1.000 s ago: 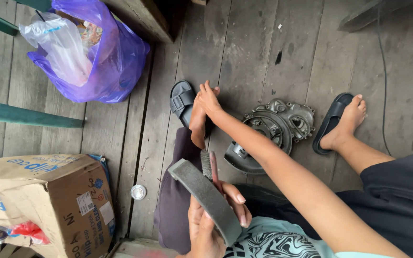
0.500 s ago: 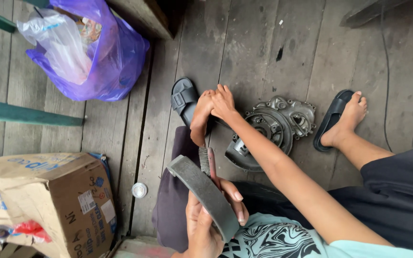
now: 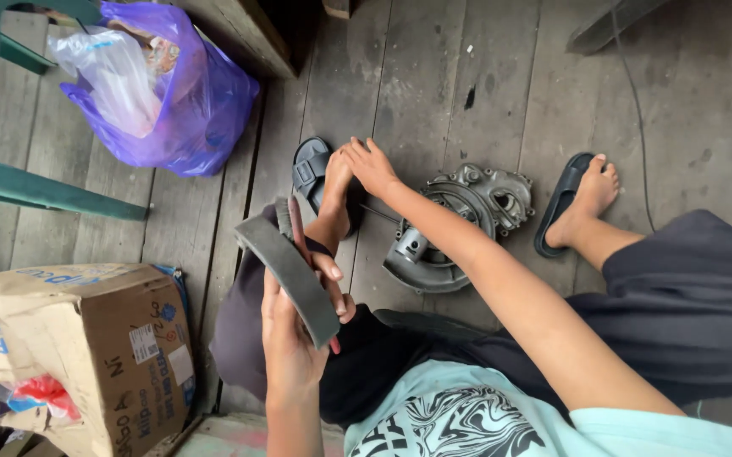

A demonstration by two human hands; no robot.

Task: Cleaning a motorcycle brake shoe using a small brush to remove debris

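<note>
Since the earlier frames the right hand (image 3: 372,165) has slid a little further along the left foot (image 3: 334,199), and its open fingers now lie loosely over the toes and ankle, closed on nothing, while the curved grey brake shoe (image 3: 288,278) has stayed up in the left hand (image 3: 294,334). That left grip is wrapped around the shoe from beneath, thumb and fingers pressing its lower half, together with a thin red-handled tool (image 3: 300,241) that runs alongside the shoe and pokes out above the fingers. Just beyond the right grip, past the foot, sits a black sandal (image 3: 309,169); to the right of that grip and touching the forearm's outline lies a grey metal engine cover (image 3: 459,228) with a round housing. Further right, well apart from both grips, the right foot (image 3: 590,199) rests in a 2nd black sandal (image 3: 559,207). Left of the left grip, low and near, stands a worn brown cardboard box (image 3: 78,347) with blue print on its side and a small white label on its front face; something red shows at its lower corner. Far beyond the left grip, up and to the left, slumps a purple plastic bag (image 3: 184,101) with a clear bag (image 3: 116,72) tucked in its mouth. A green chair leg (image 3: 44,188) crosses between bag and box. Everything rests on a floor (image 3: 433,76) of weathered grey wooden planks, stained and gapped.
</note>
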